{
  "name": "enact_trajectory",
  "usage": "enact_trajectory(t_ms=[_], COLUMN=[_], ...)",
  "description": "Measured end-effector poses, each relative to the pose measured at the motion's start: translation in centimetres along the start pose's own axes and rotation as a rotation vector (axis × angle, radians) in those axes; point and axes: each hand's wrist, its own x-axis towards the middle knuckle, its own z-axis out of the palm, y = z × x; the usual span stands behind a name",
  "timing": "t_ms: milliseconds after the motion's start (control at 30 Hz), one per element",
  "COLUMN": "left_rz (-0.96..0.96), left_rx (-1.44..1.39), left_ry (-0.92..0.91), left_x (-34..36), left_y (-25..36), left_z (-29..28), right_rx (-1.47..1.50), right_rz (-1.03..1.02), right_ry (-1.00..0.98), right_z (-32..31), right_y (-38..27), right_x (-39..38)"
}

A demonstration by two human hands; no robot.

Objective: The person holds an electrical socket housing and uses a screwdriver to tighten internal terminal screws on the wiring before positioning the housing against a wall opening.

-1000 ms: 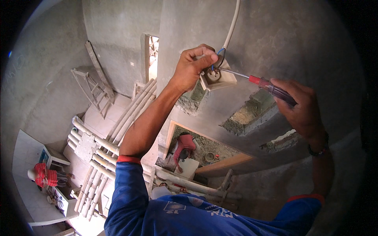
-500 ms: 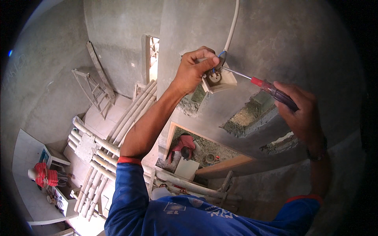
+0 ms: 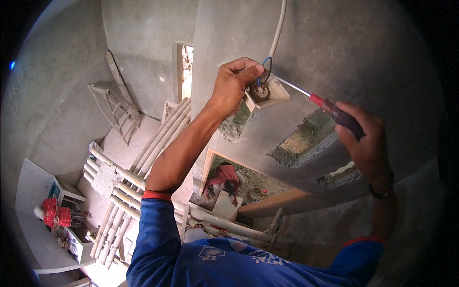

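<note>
Holding the pale socket box (image 3: 279, 95) below the end of the white cable (image 3: 278, 33), with the closed fingers of the left hand (image 3: 235, 82) at the box's left edge, perhaps pinching the blue wire (image 3: 264, 61), partly hidden. Gripping the screwdriver (image 3: 316, 99) by its dark handle in the right hand (image 3: 366, 138). Best bracing the box firmly, aiming the shaft straight, not scratching the wire.
</note>
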Motion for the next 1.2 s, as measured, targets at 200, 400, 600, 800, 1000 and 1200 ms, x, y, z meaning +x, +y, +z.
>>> enact_trajectory(t_ms=[200, 400, 600, 800, 1000, 1200], left_rz=[0.099, 0.146, 0.114, 0.127, 0.123, 0.153], left_rx=[0.188, 0.218, 0.197, 0.203, 0.193, 0.173], left_ry=[-0.030, -0.033, -0.028, -0.029, -0.045, -0.025], left_x=[0.0, -0.1, -0.3, -0.4, -0.4, -0.3], left_y=[-0.2, -0.4, -0.2, -0.2, -0.1, -0.2], left_z=[-0.5, -0.6, -0.4, -0.4, -0.3, -0.3], right_rx=[-0.010, 0.049, 0.035, 0.044, 0.070, 0.077], right_rz=[-0.034, 0.017, -0.015, -0.034, -0.016, 0.017], right_ry=[-0.057, -0.052, -0.065, -0.054, -0.047, -0.057], right_z=[0.4, 0.8, 1.1, 1.2, 1.4, 1.3], right_y=[-0.1, -0.3, 0.0, -0.1, -0.1, -0.4], right_x=[0.0, -0.2, -0.1, -0.1, -0.1, -0.1])
